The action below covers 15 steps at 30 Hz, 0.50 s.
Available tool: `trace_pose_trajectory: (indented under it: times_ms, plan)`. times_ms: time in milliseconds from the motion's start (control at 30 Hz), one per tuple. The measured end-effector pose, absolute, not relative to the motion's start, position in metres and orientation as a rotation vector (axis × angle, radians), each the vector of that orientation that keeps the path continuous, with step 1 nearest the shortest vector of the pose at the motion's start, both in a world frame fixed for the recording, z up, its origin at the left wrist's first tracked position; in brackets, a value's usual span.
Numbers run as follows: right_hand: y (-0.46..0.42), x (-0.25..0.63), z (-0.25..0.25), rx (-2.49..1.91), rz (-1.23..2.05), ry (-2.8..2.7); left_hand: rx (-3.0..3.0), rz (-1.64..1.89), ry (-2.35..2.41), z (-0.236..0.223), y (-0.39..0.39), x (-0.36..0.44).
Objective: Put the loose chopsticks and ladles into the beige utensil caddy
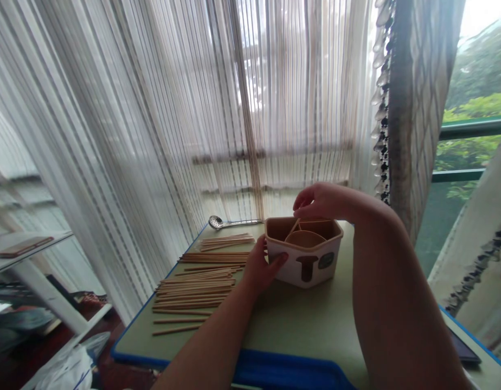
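White container (pixel 293 268), left fingers (pixel 279 261) clamped on side, right fingers (pixel 304 210) partly hidden, grip unclear

**Reaches in with both bare arms**

Slants left forearm (pixel 218 330) up from bottom centre, opening left hand (pixel 262 268) near mid-frame, thumb rightward. Holds right forearm (pixel 391 292) steep at lower right, wrist (pixel 374 208) bent, right hand (pixel 321 201) pointing left, fingers curled.
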State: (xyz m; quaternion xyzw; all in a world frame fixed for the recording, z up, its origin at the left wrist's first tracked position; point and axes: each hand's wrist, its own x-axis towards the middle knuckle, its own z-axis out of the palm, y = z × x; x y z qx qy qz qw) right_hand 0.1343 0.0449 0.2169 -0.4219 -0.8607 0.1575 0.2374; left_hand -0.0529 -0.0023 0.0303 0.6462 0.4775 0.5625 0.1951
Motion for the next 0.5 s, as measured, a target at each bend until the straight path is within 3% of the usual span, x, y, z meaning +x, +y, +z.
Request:
trace_pose_trajectory:
  times_ms: [500]
  plan:
    - [0.075, 0.135, 0.202, -1.276, 0.330, -2.384, 1.943, 1.685, 1.461, 0.025, 0.003, -0.056]
